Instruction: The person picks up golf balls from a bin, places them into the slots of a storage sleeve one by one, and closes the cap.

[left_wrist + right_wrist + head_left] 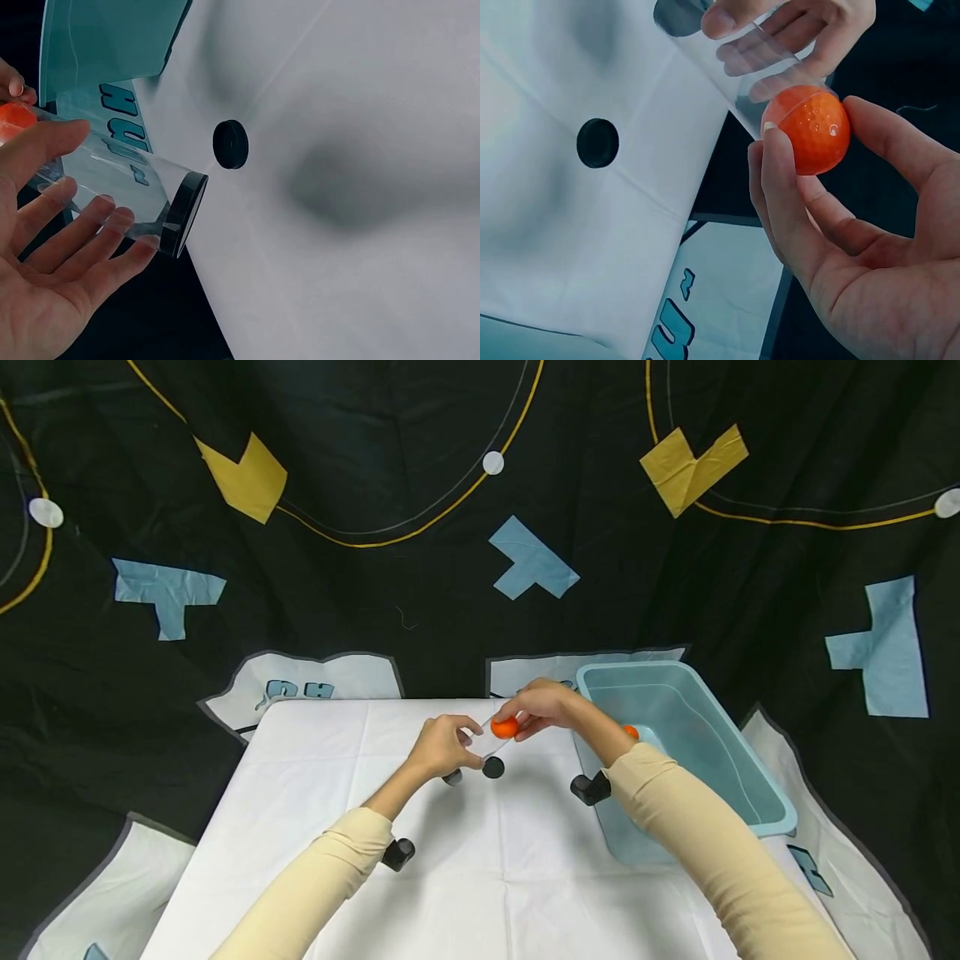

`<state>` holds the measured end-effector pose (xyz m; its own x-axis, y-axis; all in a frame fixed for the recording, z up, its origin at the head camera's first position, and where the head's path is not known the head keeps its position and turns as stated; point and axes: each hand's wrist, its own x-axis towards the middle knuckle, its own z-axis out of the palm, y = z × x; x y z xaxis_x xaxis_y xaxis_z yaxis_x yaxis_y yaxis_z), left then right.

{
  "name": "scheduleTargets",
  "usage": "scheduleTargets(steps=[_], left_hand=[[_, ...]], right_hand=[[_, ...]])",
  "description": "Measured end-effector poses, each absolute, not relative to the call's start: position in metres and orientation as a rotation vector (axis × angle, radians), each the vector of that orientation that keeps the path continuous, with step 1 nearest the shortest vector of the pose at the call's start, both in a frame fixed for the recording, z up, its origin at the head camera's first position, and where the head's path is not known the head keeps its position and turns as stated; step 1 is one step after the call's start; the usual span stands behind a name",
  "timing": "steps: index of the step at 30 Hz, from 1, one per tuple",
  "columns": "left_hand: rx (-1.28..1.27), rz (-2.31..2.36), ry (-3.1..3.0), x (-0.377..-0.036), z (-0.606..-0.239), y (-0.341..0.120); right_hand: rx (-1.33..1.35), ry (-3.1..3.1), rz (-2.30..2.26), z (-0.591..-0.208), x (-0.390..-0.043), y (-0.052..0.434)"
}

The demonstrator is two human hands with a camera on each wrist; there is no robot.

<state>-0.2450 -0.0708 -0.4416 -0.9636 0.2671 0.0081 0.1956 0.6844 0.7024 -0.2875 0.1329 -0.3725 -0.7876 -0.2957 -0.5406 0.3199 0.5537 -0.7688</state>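
A clear tube [120,172] with a black end cap [184,215] lies tilted in my left hand [442,747], its fingers and thumb curled round it. My right hand [542,706] pinches an orange golf ball [808,129] at the tube's uncapped end. In the right wrist view the ball sits partly inside the rim, and part of it stands out. A loose black cap [493,767] rests on the white table below the hands.
A teal bin [678,752] stands at the table's right side, with another orange ball [631,732] inside, partly hidden by the right arm. The white-covered table [450,893] ends at a black curtain [420,610] behind.
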Motion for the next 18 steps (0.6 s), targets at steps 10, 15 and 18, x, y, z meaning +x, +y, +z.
scheduleTargets(steps=[10,15,18], left_hand=[[0.400,1.120,2.817,-0.2457,-0.4426,-0.0691],[0.396,1.109,2.821,-0.2464,-0.4424,-0.0697],[0.403,1.099,2.827,-0.2467,-0.4415,-0.0705]], right_hand=[[0.041,2.152,-1.207,-0.3766,-0.2884,0.1328],[0.045,2.152,-1.191,-0.3769,-0.2894,0.1327],[0.044,2.163,-1.159,-0.3764,-0.2901,0.1332]])
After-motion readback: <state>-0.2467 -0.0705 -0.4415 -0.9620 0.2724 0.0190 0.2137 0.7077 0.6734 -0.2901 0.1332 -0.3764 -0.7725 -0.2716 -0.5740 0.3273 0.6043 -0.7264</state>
